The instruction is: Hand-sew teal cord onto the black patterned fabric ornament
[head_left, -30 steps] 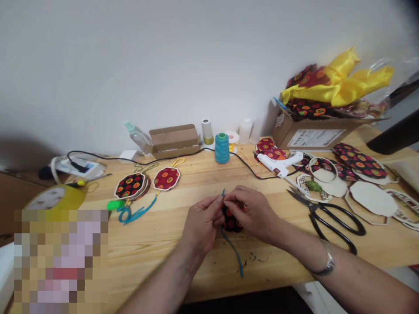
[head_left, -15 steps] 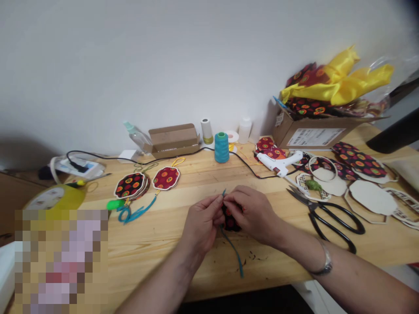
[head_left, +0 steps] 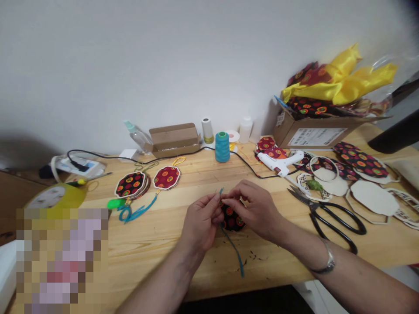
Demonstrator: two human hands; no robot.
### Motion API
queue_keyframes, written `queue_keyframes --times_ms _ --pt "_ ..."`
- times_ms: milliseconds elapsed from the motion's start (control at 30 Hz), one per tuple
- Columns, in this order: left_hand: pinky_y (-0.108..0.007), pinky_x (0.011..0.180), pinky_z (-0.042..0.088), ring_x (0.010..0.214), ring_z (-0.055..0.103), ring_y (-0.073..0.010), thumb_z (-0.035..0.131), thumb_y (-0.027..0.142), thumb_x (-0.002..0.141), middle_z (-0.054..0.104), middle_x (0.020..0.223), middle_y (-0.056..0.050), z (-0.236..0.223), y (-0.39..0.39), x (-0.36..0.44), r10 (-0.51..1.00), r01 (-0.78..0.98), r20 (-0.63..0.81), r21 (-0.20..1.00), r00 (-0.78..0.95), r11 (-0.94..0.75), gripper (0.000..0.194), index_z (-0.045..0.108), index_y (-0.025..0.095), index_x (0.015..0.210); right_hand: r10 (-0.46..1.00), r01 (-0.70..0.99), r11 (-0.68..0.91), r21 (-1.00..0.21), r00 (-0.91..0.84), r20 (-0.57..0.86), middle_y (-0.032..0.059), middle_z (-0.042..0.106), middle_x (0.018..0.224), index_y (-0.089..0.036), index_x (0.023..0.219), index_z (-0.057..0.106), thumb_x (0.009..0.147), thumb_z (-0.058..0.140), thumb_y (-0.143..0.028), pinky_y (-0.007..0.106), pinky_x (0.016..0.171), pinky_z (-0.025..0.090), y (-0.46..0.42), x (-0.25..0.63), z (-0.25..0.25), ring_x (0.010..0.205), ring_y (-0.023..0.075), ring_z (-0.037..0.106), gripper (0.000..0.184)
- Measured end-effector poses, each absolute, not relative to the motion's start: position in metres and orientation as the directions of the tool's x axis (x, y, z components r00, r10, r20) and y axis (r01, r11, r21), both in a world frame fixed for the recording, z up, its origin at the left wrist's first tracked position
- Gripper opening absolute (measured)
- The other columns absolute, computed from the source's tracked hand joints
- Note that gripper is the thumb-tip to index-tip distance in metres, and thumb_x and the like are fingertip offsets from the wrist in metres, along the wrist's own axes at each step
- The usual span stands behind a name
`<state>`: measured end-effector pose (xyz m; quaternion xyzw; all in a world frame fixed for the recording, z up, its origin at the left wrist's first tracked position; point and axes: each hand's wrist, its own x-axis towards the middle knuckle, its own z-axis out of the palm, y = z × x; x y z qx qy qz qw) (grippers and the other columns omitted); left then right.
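Near the front middle of the table, my left hand [head_left: 203,218] is closed in a pinch on a teal cord [head_left: 234,249]. One end of the cord pokes up above the thumb; the rest hangs down and lies on the wood. Just to the right, my right hand [head_left: 257,211] has its thumb and forefinger bent close to the left fingertips. What those fingers pinch, if anything, is too small to make out. Between and below both hands shows a black patterned fabric piece [head_left: 233,220], partly covered by the fingers.
Black-handled scissors [head_left: 327,213] lie right of my right forearm, with a white glue gun [head_left: 279,163] behind. A teal thread spool [head_left: 222,147] stands at the back. Finished fabric pendants [head_left: 166,178] lie left. A cardboard box [head_left: 314,133] of fabric stands back right.
My right hand has shifted slightly up, its fingers drawn a little away from the left fingertips. More of the black patterned fabric shows between the hands.
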<state>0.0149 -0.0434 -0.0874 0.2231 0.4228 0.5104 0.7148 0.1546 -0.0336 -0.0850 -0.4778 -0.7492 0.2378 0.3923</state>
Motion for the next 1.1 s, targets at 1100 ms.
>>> queue_keyframes --times_ms 1100 --pt "-0.021 0.044 0.022 0.044 0.031 -0.0047 0.064 0.031 0.071 0.041 0.048 0.005 -0.0867 -0.0509 0.0166 0.942 -0.279 -0.320 0.900 0.102 0.336 0.022 0.067 0.009 0.076 0.982 0.084 -0.036 -0.996 -0.182 -0.050 -0.0008 0.061 0.062 -0.016 0.065 0.069 0.065 0.066 -0.021 0.024 0.058 0.043 -0.0237 0.1560 -0.0781 0.059 0.0105 0.054 0.005"
